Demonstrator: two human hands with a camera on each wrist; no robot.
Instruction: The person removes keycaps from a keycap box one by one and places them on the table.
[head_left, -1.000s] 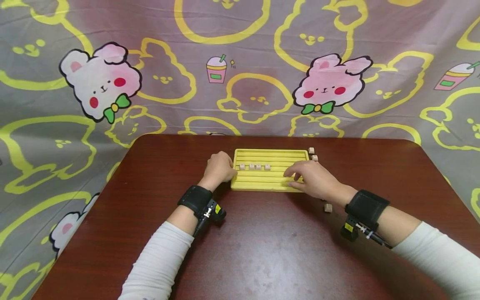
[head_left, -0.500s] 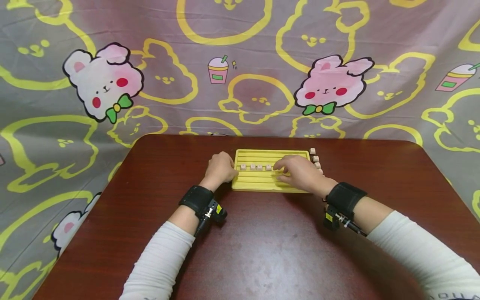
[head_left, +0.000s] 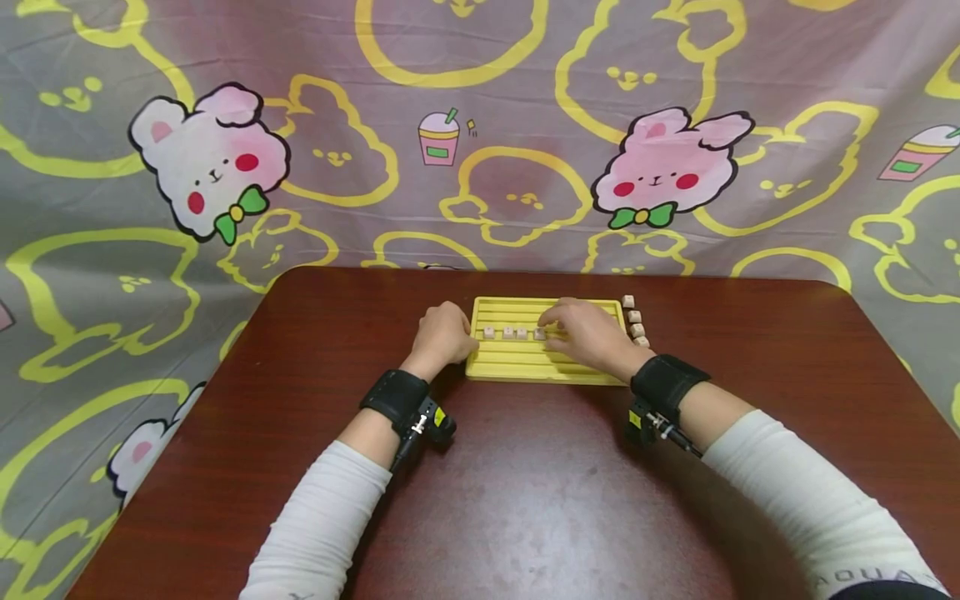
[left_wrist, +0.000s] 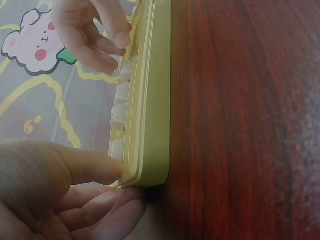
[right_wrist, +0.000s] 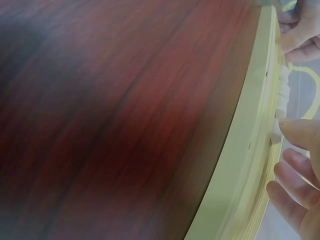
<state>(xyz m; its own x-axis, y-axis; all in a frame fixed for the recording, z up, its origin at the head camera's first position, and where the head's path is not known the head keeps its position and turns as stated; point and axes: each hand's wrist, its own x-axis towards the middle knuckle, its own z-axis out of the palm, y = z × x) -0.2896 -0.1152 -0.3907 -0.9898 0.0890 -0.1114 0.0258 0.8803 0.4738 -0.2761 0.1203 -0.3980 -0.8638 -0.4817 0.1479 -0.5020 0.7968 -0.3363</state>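
A yellow ridged tray [head_left: 517, 368] lies on the table. My left hand [head_left: 442, 335] grips its left end, thumb over the rim and fingers curled below, as the left wrist view shows. Several small cream blocks with dark marks stand in a row along one groove, including the leftmost block [head_left: 489, 332]. At the row's right end my right hand [head_left: 588, 332] hovers over the tray, thumb and fingers bent but apart. Its thumb [right_wrist: 295, 131] is at the end block [right_wrist: 276, 136]; whether it touches is unclear. The hand partly covers the tray's right half.
More cream blocks stand in a line beside the tray's right end, among them a far block [head_left: 628, 302]. The dark red-brown table [head_left: 525, 483] reaches back to a patterned cloth [head_left: 360, 225]. Each wrist carries a black strap with a camera.
My right hand has moved left across the tray to the right end of the block row, uncovering loose blocks beside the tray. My left hand keeps its grip on the tray's left end.
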